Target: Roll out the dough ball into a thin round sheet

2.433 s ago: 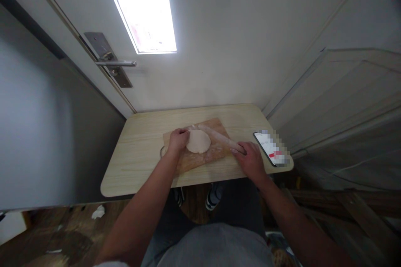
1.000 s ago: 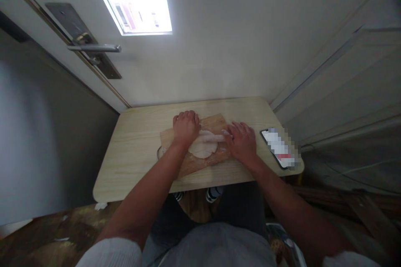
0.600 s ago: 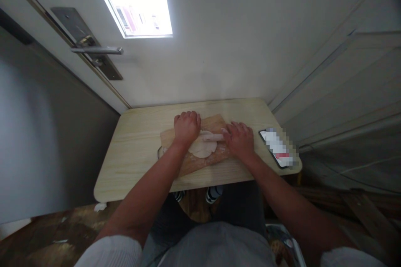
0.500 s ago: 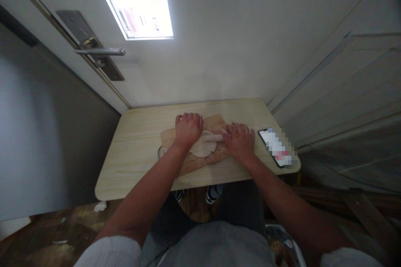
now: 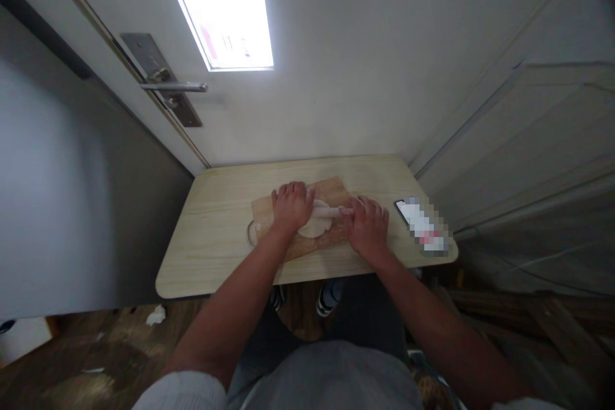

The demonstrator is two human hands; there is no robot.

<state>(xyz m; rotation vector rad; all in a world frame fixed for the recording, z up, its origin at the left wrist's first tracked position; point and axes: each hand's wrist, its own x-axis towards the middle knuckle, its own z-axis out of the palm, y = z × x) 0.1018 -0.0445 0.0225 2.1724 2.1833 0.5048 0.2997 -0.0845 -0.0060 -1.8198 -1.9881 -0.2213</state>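
Currently, the left hand (image 5: 292, 206) and right hand (image 5: 368, 226) grip the rolling pin (image 5: 330, 212) across flattened dough (image 5: 314, 227).

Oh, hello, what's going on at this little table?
A person has the left hand and right hand on either end of a rolling pin, which lies across a flat piece of dough. The dough rests on a wooden board on the table. A phone lies to the right of the right hand.
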